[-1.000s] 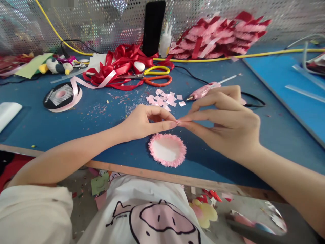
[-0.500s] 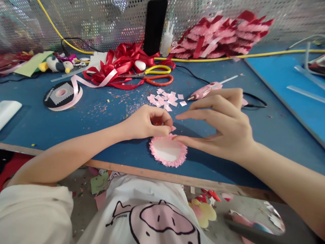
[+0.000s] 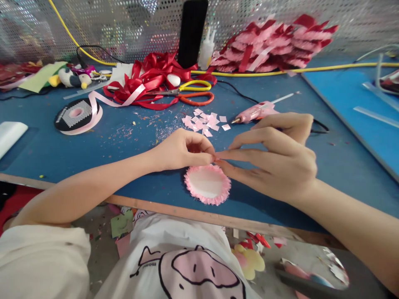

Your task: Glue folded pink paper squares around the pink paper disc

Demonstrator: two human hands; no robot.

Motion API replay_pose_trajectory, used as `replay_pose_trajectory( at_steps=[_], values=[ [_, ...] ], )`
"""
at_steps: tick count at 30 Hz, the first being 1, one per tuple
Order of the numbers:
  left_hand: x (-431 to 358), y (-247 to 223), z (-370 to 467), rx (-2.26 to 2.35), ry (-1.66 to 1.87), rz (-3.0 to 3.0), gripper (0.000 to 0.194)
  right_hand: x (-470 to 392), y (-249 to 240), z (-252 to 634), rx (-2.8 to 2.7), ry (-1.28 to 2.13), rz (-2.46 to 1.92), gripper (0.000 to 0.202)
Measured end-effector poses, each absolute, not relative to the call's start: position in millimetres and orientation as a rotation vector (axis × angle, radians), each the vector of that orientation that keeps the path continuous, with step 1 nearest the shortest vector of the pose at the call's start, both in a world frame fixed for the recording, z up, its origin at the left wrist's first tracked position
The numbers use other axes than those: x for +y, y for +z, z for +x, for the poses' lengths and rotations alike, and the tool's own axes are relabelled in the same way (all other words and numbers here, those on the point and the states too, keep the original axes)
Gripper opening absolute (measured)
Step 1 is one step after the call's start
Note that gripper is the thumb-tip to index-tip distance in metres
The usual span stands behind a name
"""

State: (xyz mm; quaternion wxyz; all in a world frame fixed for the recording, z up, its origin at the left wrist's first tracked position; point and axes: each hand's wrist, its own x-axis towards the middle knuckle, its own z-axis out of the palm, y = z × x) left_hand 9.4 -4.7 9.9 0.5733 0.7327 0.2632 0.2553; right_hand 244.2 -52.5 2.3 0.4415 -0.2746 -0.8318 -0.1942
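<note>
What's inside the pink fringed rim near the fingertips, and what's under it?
Inside the pink fringed rim is a plain white centre. Blue tabletop shows around it; whatever lies directly beneath is covered, so I can't tell.

The disc point(image 3: 208, 182) is white with a frilled pink rim, the tiny scrap point(image 3: 215, 158) pink as well, the loose squares point(image 3: 204, 123) a paler pink, and the worktop point(image 3: 93, 153) dark blue. The spool point(image 3: 70, 120) pairs black with a white mesh pattern, its strip point(image 3: 132, 98) pale pink; the scissors point(image 3: 176, 92) have one yellow and one orange handle, the glue gun point(image 3: 255, 111) is pink, the heaped ribbon point(image 3: 156, 68) glossy red. Black outlines and a pink snout mark the white shirt point(image 3: 156, 228).
</note>
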Motion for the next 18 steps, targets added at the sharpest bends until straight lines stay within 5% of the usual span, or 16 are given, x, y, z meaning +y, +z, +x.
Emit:
replay_pose_trajectory(
  at_steps=[18],
  values=[
    [-8.8,7.8,13.1,0.644,0.684,1.665,0.026,-58.9,3.7,238.2,-2.014,-0.383,-0.898,0.015]
  ],
)
